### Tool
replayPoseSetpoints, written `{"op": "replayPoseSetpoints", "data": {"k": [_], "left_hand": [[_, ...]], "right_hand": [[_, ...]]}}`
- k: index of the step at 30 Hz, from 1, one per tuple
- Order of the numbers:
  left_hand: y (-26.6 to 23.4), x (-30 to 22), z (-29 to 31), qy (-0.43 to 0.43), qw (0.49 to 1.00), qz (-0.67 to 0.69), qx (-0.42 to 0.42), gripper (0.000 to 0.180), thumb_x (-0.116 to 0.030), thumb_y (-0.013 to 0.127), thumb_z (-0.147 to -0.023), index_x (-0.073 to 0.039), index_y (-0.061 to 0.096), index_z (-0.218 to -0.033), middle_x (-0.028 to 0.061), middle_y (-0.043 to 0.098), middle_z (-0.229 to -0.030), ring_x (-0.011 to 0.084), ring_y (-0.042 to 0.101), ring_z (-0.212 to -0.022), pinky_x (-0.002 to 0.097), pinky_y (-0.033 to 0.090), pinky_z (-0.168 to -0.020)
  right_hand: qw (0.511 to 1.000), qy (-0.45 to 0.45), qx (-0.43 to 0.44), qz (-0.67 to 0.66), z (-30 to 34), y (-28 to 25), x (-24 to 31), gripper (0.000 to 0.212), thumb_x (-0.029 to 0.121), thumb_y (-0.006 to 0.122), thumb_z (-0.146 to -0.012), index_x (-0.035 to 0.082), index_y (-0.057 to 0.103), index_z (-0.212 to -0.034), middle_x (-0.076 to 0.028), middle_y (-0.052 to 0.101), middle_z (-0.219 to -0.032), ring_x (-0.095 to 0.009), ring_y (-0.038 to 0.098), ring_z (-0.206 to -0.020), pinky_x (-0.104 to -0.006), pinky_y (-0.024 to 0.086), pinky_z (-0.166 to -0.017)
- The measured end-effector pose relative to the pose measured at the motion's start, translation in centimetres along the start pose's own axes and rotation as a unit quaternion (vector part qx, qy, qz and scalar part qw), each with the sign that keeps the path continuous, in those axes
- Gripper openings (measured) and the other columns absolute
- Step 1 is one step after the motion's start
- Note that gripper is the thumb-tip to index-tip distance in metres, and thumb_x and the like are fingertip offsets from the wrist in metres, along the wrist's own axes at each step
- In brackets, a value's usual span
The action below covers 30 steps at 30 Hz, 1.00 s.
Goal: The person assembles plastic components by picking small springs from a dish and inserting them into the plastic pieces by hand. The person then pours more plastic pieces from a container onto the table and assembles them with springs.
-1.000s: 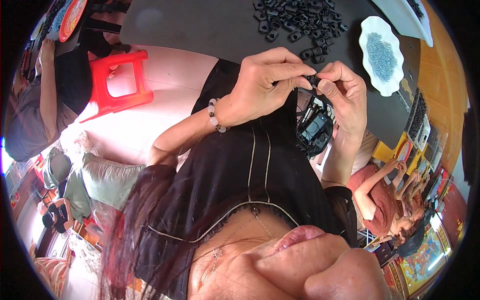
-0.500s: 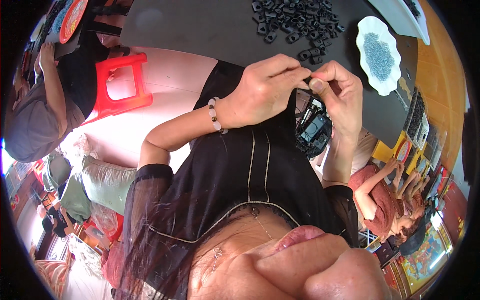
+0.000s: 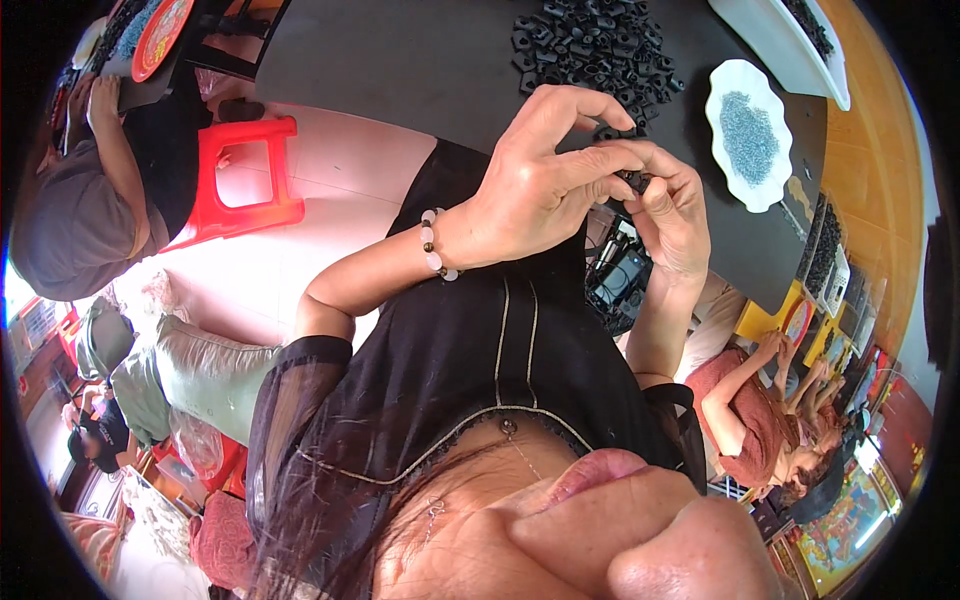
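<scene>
A small black plastic part (image 3: pixel 634 181) sits between the fingertips of both hands, just beyond my lap; much of it is hidden. My right hand (image 3: pixel 672 215) has closed thumb and fingers around it. On its other side my left hand (image 3: pixel 535 175), with a beaded bracelet, meets the part with its fingertips, while one finger arches above. Beyond the hands, a heap of similar black plastic parts (image 3: pixel 590 60) lies on the dark table (image 3: pixel 390 65). To the right stands a white scalloped dish (image 3: pixel 775 187) holding many tiny blue-grey pieces (image 3: pixel 748 138).
A white tray (image 3: pixel 775 45) with black parts is at the far right. Black equipment with cables (image 3: pixel 615 270) shows below the table edge. Left of me stands a red stool (image 3: pixel 290 165). Other people sit at left and right, one in a rust-coloured top (image 3: pixel 735 400).
My left hand has opened out from its pinch, one finger lifting and curving over. The black part shows more clearly between the hands. The view has shifted slightly.
</scene>
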State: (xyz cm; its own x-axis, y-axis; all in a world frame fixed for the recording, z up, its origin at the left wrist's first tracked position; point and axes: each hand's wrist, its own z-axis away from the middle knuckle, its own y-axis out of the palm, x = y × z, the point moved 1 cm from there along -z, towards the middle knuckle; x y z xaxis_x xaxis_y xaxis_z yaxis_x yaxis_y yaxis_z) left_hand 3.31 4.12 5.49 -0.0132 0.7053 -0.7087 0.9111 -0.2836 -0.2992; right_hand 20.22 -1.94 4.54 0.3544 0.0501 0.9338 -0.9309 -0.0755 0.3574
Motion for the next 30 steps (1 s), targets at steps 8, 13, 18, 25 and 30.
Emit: {"op": "replayPoseSetpoints", "data": {"k": [8,13,18,25,30], "left_hand": [[0.5,0.1,0.5,0.01,1.0,0.012,0.008,0.029,-0.001,0.08,-0.066,-0.005,0.073,-0.094,0.0115,0.057,-0.108,0.0273,0.058,-0.107,0.0323,0.057,-0.08],[-0.1,0.0,0.4,0.012,1.0,-0.007,0.015,0.029,-0.001,0.079,-0.066,-0.004,0.073,-0.094,0.0113,0.058,-0.107,0.0286,0.057,-0.11,0.0333,0.057,-0.081],[-0.3,0.5,0.4,0.0,1.0,-0.006,-0.014,0.029,-0.003,0.08,-0.067,-0.004,0.073,-0.095,0.0122,0.063,-0.111,0.0271,0.061,-0.108,0.0342,0.057,-0.079],[-0.2,1.0,1.0,-0.026,0.999,-0.022,0.0,0.035,-0.006,0.082,-0.066,-0.006,0.074,-0.1,0.0065,0.07,-0.091,0.0221,0.065,-0.082,0.0314,0.053,-0.07],[0.0,1.2,0.9,-0.049,0.998,-0.029,0.013,0.04,-0.011,0.083,-0.067,-0.005,0.072,-0.105,0.0078,0.07,-0.088,0.0209,0.064,-0.076,0.0305,0.051,-0.066]], "right_hand": [[1.0,-0.016,0.018,-0.012,0.5,0.4,-0.8,0.052,0.033,0.066,-0.092,-0.012,0.058,-0.117,-0.01,0.066,-0.102,-0.01,0.06,-0.088,-0.02,0.045,-0.076],[1.0,0.0,-0.003,-0.016,0.6,0.1,-1.1,0.052,0.035,0.065,-0.093,-0.01,0.059,-0.117,-0.009,0.066,-0.099,-0.009,0.059,-0.086,-0.0191,0.046,-0.075],[1.0,0.015,-0.016,-0.016,0.3,0.8,-0.6,0.054,0.04,0.062,-0.094,-0.009,0.059,-0.119,-0.009,0.066,-0.098,-0.007,0.058,-0.079,-0.0197,0.047,-0.071],[0.992,-0.009,-0.099,0.082,0.6,-0.9,0.1,0.047,0.04,0.056,-0.097,-0.005,0.063,-0.111,-0.007,0.064,-0.092,-0.008,0.057,-0.077,-0.0213,0.047,-0.069],[0.988,-0.04,-0.098,0.113,0.5,-1.1,0.3,0.041,0.037,0.058,-0.097,-0.003,0.065,-0.105,-0.004,0.064,-0.087,-0.008,0.055,-0.074,-0.0217,0.045,-0.067]]}}
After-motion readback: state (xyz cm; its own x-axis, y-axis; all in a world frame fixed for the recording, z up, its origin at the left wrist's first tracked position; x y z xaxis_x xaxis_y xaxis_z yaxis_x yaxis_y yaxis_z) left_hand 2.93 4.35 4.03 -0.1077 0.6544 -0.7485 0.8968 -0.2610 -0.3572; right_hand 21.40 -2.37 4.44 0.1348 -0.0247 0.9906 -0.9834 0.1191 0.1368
